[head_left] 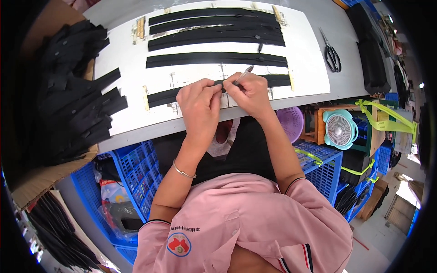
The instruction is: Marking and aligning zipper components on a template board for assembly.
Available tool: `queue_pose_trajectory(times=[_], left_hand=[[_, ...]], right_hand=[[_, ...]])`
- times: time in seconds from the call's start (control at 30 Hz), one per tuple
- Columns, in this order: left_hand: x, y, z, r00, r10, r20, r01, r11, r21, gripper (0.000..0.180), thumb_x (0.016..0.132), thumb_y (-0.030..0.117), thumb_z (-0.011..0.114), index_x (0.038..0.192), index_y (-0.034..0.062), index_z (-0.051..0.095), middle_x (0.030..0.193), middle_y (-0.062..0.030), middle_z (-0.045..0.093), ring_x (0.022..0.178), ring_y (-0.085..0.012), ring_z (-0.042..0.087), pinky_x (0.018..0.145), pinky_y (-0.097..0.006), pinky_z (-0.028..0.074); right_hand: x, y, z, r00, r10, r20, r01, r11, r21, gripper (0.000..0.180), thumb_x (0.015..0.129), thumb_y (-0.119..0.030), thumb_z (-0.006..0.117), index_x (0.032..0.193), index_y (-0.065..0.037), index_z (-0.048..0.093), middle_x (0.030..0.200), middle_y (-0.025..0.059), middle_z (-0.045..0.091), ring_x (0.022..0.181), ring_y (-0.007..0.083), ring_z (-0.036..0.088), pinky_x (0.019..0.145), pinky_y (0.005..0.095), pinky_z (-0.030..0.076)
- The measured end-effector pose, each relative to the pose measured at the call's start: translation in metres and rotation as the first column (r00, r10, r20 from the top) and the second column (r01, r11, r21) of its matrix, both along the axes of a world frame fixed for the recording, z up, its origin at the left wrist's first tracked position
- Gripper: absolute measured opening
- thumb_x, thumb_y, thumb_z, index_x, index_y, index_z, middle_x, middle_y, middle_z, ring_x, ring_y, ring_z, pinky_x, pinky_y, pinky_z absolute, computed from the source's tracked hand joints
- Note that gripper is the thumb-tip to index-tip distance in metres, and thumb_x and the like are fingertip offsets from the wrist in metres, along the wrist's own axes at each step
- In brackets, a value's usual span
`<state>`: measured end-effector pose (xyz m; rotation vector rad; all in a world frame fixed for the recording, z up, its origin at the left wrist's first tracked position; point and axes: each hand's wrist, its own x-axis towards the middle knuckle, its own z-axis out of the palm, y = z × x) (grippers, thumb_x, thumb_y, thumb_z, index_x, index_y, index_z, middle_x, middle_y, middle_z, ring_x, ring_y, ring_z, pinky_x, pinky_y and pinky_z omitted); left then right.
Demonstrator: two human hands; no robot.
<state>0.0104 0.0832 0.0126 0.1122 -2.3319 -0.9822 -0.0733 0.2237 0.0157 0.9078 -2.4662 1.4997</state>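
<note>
Pink-sleeved forearms lead up to both hands, close together on the nearest black zipper strip (169,95) at the table's (136,132) front edge: left hand (199,102) pinches the strip, right hand (249,92) grips a pen (243,75) over it. More zipper strips (216,59) lie parallel beyond, scissors (332,54) to the right, a black strip pile (75,91) left.

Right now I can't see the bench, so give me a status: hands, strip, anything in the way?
Left hand pinching the nearest black strip. Right hand holding a pen on it. Scissors lie apart, right.
</note>
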Motion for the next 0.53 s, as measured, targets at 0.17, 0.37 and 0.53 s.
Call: queue_pose_trajectory(times=[0.17,0.37,0.53], left_hand=[[0.001,0.000,0.001,0.999,0.001,0.038,0.000,1.000,-0.028,0.012,0.083,0.005,0.077,0.095,0.0062,0.077,0.103,-0.0031,0.070,0.101,-0.0246,0.062,0.096,-0.039,0.041],[0.002,0.000,0.004,0.999,-0.008,0.051,0.011,0.999,-0.050,0.011,0.085,0.006,0.077,0.095,0.0062,0.077,0.104,-0.0038,0.070,0.102,-0.0245,0.062,0.097,-0.039,0.040],[-0.002,0.014,0.008,0.995,0.004,0.102,0.005,0.996,-0.090,0.012,0.088,0.010,0.075,0.100,0.0095,0.077,0.111,-0.0050,0.070,0.110,-0.0264,0.060,0.101,-0.042,0.039]], right_hand=[[0.002,0.015,0.009,0.993,0.044,0.114,-0.038,0.998,-0.057,0.013,0.089,-0.006,0.069,0.080,0.003,0.073,0.071,0.0069,0.069,0.065,0.0103,0.062,0.058,0.0276,0.047],[-0.019,0.073,0.016,0.936,-0.150,0.319,0.255,0.914,-0.317,0.016,0.098,-0.006,0.060,0.091,0.003,0.071,0.086,0.0056,0.071,0.076,0.0080,0.062,0.069,0.0222,0.048],[-0.032,0.091,-0.004,0.918,-0.217,0.332,0.284,0.944,-0.169,0.011,0.098,-0.011,0.068,0.095,-0.003,0.074,0.078,0.0002,0.069,0.071,0.0038,0.056,0.063,0.0205,0.044]])
